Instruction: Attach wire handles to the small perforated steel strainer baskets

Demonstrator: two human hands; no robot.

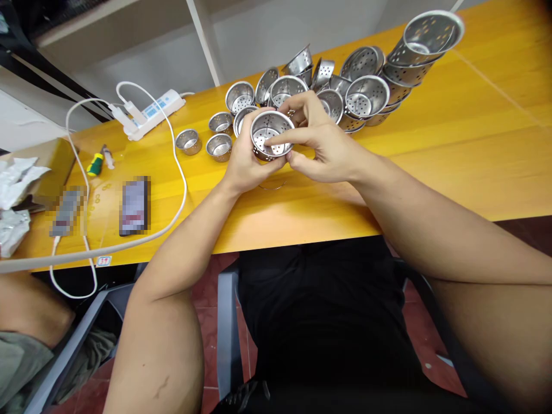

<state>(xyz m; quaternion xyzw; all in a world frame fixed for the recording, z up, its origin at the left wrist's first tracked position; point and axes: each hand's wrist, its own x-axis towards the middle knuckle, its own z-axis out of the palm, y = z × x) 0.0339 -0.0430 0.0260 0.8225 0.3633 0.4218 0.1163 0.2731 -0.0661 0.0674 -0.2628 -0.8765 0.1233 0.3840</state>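
A perforated metal cup (271, 135) is held above the table, its open top facing up towards me. My left hand (246, 158) wraps round its left side and lower edge. At the right, my right hand (321, 141) grips the rim, with one finger reaching inside the cup and the thumb at the outer wall. Just behind are more perforated cups, among them an upright one (239, 98) and a wider one (367, 96). A thin wire ring (272, 185) lies partly hidden below my hands.
Stacked cups (425, 43) rise at the back right. Small cups (188, 141) stand left of my hands. Further left are a power strip (155, 115) with white cables, a screwdriver (95, 164) and two blurred devices. Another person's leg (34, 307) shows at lower left.
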